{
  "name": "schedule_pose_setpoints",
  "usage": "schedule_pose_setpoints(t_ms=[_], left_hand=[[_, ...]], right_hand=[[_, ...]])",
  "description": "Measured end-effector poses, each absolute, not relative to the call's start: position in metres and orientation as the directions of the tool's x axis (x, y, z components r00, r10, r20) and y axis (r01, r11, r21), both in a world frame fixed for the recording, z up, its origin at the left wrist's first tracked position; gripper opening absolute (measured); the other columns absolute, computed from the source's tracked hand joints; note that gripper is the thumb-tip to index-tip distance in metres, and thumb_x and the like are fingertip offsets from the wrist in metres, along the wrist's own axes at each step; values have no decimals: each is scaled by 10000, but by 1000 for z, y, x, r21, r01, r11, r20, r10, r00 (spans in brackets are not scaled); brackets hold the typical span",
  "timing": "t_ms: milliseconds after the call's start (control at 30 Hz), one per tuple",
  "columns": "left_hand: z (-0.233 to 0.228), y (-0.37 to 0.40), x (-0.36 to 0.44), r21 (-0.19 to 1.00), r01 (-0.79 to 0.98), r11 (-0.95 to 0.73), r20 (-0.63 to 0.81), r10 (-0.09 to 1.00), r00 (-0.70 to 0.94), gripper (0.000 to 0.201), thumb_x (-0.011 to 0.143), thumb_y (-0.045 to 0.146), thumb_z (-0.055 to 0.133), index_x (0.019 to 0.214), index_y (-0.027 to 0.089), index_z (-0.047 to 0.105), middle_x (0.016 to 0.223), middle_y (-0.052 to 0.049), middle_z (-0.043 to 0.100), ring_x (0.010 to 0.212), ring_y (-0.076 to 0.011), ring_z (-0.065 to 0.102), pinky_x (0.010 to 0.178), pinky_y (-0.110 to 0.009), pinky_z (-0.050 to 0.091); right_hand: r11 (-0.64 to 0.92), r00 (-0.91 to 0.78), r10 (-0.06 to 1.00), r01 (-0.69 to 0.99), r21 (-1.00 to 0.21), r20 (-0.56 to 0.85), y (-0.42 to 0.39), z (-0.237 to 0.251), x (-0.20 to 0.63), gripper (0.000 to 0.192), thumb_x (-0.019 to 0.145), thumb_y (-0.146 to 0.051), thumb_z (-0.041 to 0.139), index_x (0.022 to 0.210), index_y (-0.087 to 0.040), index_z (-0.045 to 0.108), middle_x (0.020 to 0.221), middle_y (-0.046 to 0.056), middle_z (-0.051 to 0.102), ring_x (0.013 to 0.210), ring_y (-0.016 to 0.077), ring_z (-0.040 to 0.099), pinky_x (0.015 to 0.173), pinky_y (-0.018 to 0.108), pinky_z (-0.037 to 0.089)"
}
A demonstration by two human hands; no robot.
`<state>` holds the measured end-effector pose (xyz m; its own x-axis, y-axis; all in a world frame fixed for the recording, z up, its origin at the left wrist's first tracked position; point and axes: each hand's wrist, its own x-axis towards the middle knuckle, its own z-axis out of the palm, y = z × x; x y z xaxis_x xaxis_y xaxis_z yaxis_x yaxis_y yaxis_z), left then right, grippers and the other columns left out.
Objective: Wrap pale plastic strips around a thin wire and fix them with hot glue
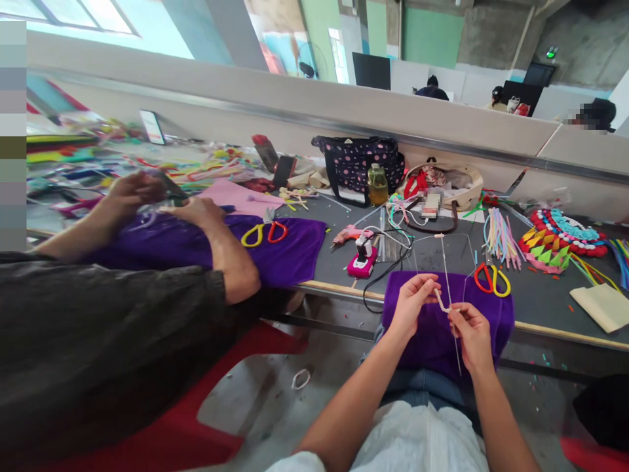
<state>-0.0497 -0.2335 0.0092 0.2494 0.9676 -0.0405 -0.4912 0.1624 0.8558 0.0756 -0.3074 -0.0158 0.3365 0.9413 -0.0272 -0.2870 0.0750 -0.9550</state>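
White strip held, bottle of amber liquid

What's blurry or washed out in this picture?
In the head view, the co-worker's left hand looks blurred; in the head view, the upper-left window glares white; in the head view, the wearer's left hand and right hand look sharper.

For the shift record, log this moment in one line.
left hand: holding pale strip; right hand: holding strip beside thin wire; purple cloth: below hands; scissors: near right hand
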Motion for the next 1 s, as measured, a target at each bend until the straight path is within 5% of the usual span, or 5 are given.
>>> schedule_pose_setpoints(t_ms=[300,633,1000], left_hand=[[40,-203,-69,859,-510,48,24,991,134,472,667,438,751,1010,136,631,803,-40,642,615,-111,591,550,-239,506],[65,-194,-77,910,-412,-43,126,976,176,364,615,436,784,771,132,661,541,62,447,423,-29,329,393,-186,254],[77,-201,-77,928,-372,16,68,975,212,411,495,412,848,731,129,667,563,35,527,445,-26,323,416,-189,168]], right_hand=[[70,288,957,-136,-988,28,-319,-27,83,205,736,-355,733,860,-201,681,627,-42,526,528,78,409,479,200,310],[69,252,965,1,-998,67,-327,-32,93,196,742,-356,718,869,-209,694,656,-17,583,576,112,488,524,222,409],[63,195,978,43,-997,71,-331,-35,98,175,775,-345,696,889,-212,685,630,-33,550,529,93,474,498,218,383]])
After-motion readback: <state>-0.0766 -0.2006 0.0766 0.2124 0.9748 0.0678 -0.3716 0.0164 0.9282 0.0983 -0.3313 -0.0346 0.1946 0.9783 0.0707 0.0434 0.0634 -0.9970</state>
